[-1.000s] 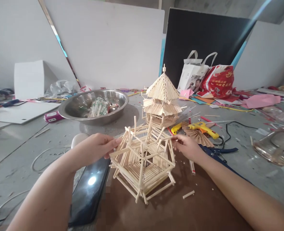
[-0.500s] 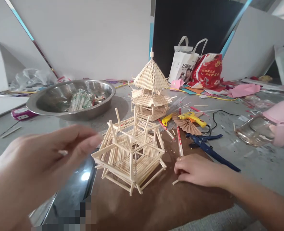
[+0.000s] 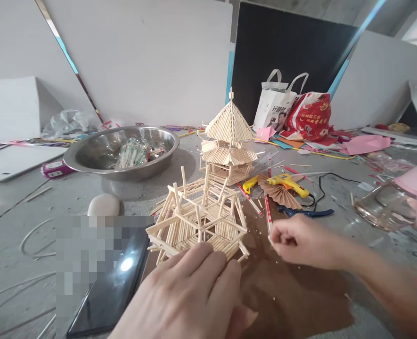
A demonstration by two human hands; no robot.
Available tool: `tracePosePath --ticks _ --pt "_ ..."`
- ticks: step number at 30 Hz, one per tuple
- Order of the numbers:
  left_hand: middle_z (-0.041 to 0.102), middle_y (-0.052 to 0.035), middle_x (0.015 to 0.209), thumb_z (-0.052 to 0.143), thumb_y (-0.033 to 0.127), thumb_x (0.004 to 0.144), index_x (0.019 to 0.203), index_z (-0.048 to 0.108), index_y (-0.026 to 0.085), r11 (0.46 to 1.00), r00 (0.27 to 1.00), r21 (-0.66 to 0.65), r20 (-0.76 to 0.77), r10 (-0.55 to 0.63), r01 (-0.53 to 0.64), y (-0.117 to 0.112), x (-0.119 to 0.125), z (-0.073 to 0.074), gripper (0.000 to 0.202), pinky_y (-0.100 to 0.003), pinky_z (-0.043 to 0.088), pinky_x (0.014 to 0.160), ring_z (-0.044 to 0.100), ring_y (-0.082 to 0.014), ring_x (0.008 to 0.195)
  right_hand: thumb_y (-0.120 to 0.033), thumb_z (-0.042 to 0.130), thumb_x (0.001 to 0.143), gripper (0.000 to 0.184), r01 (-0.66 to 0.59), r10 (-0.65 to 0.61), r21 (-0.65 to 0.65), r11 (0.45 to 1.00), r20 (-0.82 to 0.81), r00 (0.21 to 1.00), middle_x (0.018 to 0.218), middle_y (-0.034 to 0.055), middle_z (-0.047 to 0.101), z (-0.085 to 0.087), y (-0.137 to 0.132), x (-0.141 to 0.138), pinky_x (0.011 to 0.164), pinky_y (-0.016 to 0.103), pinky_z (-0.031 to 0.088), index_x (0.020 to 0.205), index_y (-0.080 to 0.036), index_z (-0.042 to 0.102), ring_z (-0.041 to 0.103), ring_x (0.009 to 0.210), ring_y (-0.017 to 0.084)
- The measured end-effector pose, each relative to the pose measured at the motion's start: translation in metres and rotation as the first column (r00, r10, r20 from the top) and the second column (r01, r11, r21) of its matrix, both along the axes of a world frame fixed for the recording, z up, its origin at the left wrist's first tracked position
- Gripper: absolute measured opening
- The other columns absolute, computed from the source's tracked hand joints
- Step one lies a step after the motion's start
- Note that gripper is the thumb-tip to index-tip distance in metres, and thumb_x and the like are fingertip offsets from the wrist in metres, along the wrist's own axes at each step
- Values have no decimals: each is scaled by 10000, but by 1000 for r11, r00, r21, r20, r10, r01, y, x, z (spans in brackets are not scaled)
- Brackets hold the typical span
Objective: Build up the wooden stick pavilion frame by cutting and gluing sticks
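My left hand (image 3: pixel 194 292), back upward, covers the near side of an open six-sided frame of pale wooden sticks (image 3: pixel 229 226). Its fingers are bent down together with the thumb tucked below; the tips are hidden, so neither contact with the frame nor anything held can be made out. To the right of the frame, my right hand (image 3: pixel 307 242) is curled closed low over a brown board (image 3: pixel 300 301). A red-and-white paper strip (image 3: pixel 268 212) ends at its fingers. What that hand pinches, if anything, is too small to name.
A stick pagoda (image 3: pixel 229 127) stands behind the frame, with a yellow glue gun (image 3: pixel 289 183) and a blue-handled tool (image 3: pixel 310 213) nearby. A steel basin (image 3: pixel 123 174) holds wrapped bundles. Left lie a black phone (image 3: pixel 105 287) and a white rounded object (image 3: pixel 104 205). A pink-lidded jug (image 3: pixel 388 207) is right.
My left hand has moved right and down, from beside the stick frame to its near side. My right hand has curled tighter; the short stick seen under it no longer shows. The view has shifted.
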State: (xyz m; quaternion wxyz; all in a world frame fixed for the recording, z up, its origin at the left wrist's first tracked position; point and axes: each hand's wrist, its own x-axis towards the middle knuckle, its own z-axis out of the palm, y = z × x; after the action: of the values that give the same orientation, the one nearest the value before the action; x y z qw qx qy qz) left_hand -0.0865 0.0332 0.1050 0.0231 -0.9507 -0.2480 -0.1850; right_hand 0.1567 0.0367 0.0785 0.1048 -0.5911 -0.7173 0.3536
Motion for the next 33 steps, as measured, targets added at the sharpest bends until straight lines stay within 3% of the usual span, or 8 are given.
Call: tracePosePath --ticks 2,5,7,9,13,20,28,33 --pt "639 -32 792 403 237 809 882 598 181 1000 999 29 -37 -8 9 5 5 -5 215 -299 501 607 580 -184 724 -226 464 718 70 109 -148 -153 982 -276 950 559 -12 612 13 12 -4 348 159 305 685 -166 480 430 347 50" --pt "629 -75 972 428 274 802 941 587 149 994 997 108 -75 7 1 7 10 -15 246 -346 503 695 578 -219 840 -246 471 725 99 182 -328 -305 935 -538 776 422 -52 537 20 36 -19 259 142 201 668 -165 472 314 240 25" --pt "608 -85 1051 439 280 801 1004 569 148 992 994 125 -110 20 -6 6 11 -17 275 -347 504 720 576 -224 889 -207 475 721 136 179 -390 -379 908 -607 693 356 -69 472 19 51 -30 246 139 170 594 -160 462 294 222 18" --pt "592 -85 1096 455 287 795 1065 542 154 992 989 121 -145 38 -21 5 12 -16 313 -339 503 737 572 -223 922 -172 481 713 194 163 -433 -450 878 -603 670 337 -69 451 17 63 -41 236 137 158 524 -157 440 301 213 14" --pt "578 -72 1129 479 311 780 1108 520 178 994 975 93 -211 67 -48 6 13 -12 356 -337 499 758 562 -222 957 -145 511 695 237 112 -465 -547 830 -565 682 325 -63 455 17 72 -54 225 137 161 472 -155 432 308 206 18" --pt "587 -57 1113 406 283 816 1112 524 187 998 961 26 -270 56 -51 7 12 -17 333 -326 494 767 564 -207 941 -133 507 700 245 102 -478 -594 798 -521 708 327 -70 441 20 74 -60 225 133 158 470 -154 424 295 201 16" --pt "540 -77 1180 340 324 856 1131 510 171 998 956 22 -288 55 -51 8 20 -16 358 -336 467 825 525 -213 1011 -164 508 706 219 118 -467 -588 800 -487 738 358 -76 442 18 77 -63 233 135 146 499 -154 435 300 212 9" --pt "556 -87 1156 302 305 870 1098 538 160 998 951 11 -303 65 -64 7 21 -14 359 -336 484 784 564 -210 928 -180 516 698 148 142 -457 -562 815 -471 754 380 -76 457 16 78 -62 229 143 139 556 -153 488 300 223 7"
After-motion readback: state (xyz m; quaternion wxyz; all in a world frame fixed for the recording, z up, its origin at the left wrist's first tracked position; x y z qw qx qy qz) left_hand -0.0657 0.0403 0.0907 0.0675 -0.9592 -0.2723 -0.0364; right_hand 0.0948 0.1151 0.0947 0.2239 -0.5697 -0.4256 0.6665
